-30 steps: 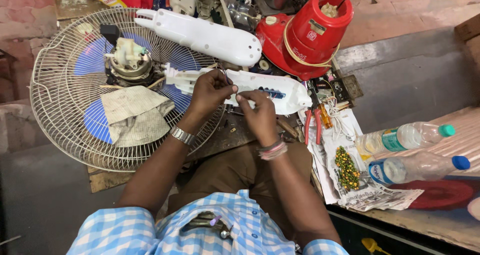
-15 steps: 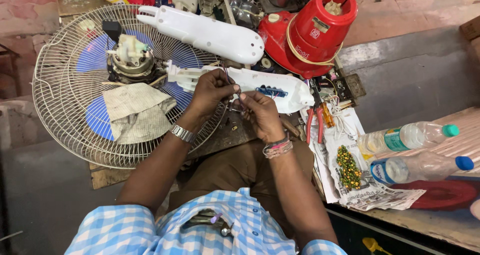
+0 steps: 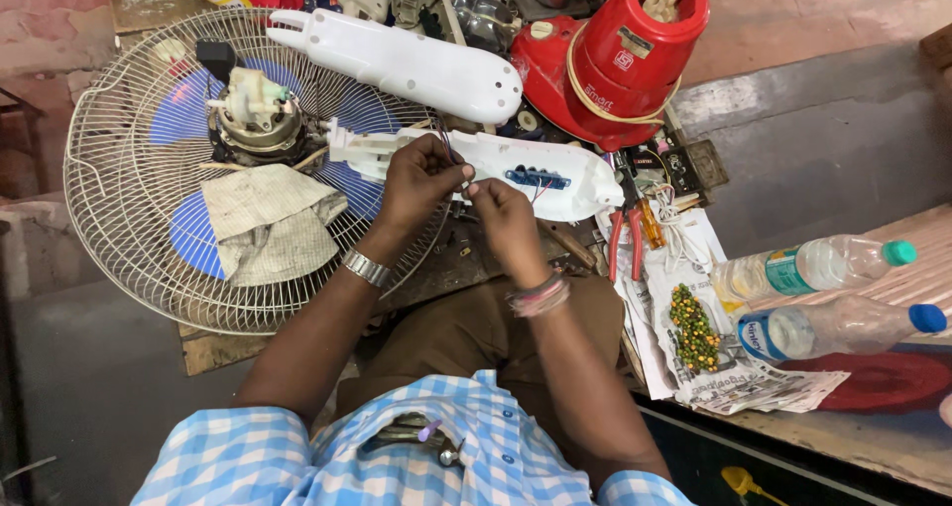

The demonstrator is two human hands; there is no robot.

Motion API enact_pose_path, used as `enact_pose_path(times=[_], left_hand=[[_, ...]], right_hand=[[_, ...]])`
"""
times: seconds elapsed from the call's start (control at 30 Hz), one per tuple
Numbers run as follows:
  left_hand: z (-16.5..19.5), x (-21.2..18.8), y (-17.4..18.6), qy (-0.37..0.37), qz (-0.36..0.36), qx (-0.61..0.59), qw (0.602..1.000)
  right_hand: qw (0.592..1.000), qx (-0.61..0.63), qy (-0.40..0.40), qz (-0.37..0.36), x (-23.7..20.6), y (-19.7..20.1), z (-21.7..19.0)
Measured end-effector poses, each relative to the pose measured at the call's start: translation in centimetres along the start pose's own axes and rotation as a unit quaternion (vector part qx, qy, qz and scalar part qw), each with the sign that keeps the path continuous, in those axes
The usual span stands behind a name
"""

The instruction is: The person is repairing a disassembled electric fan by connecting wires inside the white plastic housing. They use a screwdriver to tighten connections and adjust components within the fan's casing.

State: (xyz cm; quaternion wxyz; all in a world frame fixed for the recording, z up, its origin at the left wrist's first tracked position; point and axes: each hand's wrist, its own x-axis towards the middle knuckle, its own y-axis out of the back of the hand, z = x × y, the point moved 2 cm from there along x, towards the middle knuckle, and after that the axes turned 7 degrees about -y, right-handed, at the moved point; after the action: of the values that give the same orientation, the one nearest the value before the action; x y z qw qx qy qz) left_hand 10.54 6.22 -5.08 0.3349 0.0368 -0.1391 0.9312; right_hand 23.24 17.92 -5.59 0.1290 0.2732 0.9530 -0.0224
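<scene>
Both hands have stayed together over the white fan housing, which lies just right of the fan grille. The left hand and right hand each pinch thin wires with narrowed fingers; only the view has shifted slightly.

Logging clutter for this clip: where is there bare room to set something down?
Bare patches: the grey floor below the fan guard, and the grey slab right of the red appliance. Crowded: around both hands, left hand and right hand, and the newspaper by the bottles.

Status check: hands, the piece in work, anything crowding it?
Left hand and right hand pinching thin wires at white fan housing. Fan grille alongside; pliers nearby.
</scene>
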Motion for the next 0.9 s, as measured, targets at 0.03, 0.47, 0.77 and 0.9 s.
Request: enact_pose_path(times=[0.03,0.47,0.77,0.9], left_hand=[[0.0,0.0,0.1,0.008,-0.005,-0.033,0.999],[-0.4,-0.3,0.1,-0.023,0.042,0.098,0.994],[-0.9,-0.5,0.8,0.041,-0.012,-0.107,0.993],[0.3,-1.0,0.7,0.079,-0.005,-0.118,0.990]], right_hand=[[0.965,0.190,-0.156,-0.092,0.6,-0.1,0.8],[0.753,-0.525,0.329,0.221,-3.5,-2.5,-4.3],[0.953,0.239,-0.121,-0.138,0.1,-0.9,1.1],[0.946,0.251,-0.140,-0.154,0.5,0.0,2.2]])
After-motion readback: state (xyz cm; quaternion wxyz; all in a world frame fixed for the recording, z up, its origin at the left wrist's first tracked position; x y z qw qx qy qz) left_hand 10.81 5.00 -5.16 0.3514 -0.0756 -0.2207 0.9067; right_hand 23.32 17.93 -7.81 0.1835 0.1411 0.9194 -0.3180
